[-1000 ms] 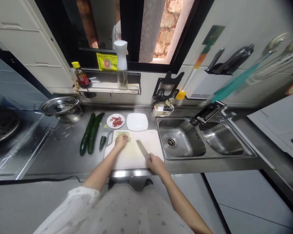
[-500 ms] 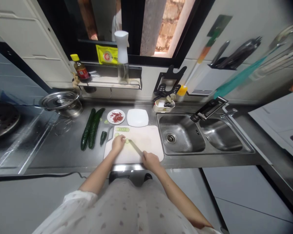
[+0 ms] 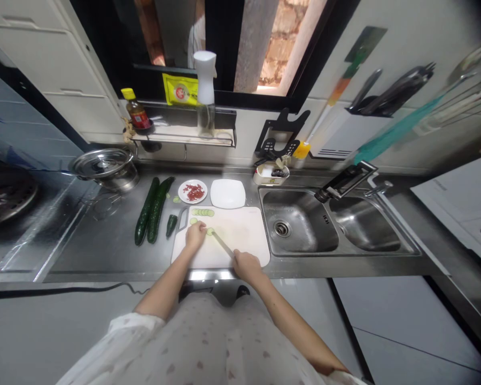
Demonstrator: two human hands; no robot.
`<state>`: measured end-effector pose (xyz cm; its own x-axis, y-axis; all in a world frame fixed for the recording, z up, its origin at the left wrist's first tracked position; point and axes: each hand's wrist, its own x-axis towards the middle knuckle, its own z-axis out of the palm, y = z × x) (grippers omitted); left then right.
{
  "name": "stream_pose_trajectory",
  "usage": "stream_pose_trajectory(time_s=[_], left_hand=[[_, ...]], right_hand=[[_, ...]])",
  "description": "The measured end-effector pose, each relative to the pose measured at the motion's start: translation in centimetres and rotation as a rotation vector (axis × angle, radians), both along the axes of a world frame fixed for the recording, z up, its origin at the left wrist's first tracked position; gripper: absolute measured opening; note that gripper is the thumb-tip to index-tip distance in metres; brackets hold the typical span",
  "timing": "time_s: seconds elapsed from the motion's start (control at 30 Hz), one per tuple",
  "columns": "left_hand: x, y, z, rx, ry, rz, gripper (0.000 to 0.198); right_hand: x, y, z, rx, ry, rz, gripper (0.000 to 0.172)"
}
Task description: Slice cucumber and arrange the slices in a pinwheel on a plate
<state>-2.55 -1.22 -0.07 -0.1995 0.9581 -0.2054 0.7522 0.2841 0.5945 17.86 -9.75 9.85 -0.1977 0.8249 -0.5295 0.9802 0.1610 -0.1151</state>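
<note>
My right hand (image 3: 247, 266) grips a knife (image 3: 223, 245) by its handle. The blade slants up and left across the white cutting board (image 3: 240, 230). At its tip lies a pale cucumber slice (image 3: 209, 231). My left hand (image 3: 195, 236) is over the board's left part, closed, with thumb and fingertips together just left of that slice. Whether anything is between them is too small to make out. Behind it lies a row of overlapping cucumber slices (image 3: 203, 213), with a separate slice (image 3: 193, 221) nearer the hand.
Left of the board are two whole cucumbers (image 3: 155, 211) and a cucumber end (image 3: 171, 225). Behind it stand a plate of chopped red pieces (image 3: 193, 191) and a white square plate (image 3: 227, 193). A double sink (image 3: 300, 248) is at right, a lidded pot (image 3: 104, 168) at left.
The whole view has shifted slightly to the right. My hands, the knife and the slices keep nearly the same places on the board.
</note>
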Motion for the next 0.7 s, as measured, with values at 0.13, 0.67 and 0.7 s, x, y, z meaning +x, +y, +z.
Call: stream_pose_trajectory(time_s=[0.13,0.67,0.7], left_hand=[[0.04,0.01,-0.10,-0.002,0.013,0.006,0.022],[0.18,0.18,0.31,-0.044,0.020,0.010,0.023],[0.20,0.18,0.34,-0.047,0.020,0.011,0.023]], right_hand=[[-0.41,-0.21,0.03,-0.011,-0.001,-0.003,0.030],[-0.93,0.46,-0.31,-0.071,-0.002,0.031,0.031],[-0.97,0.54,-0.31,-0.074,-0.005,0.034,0.031]])
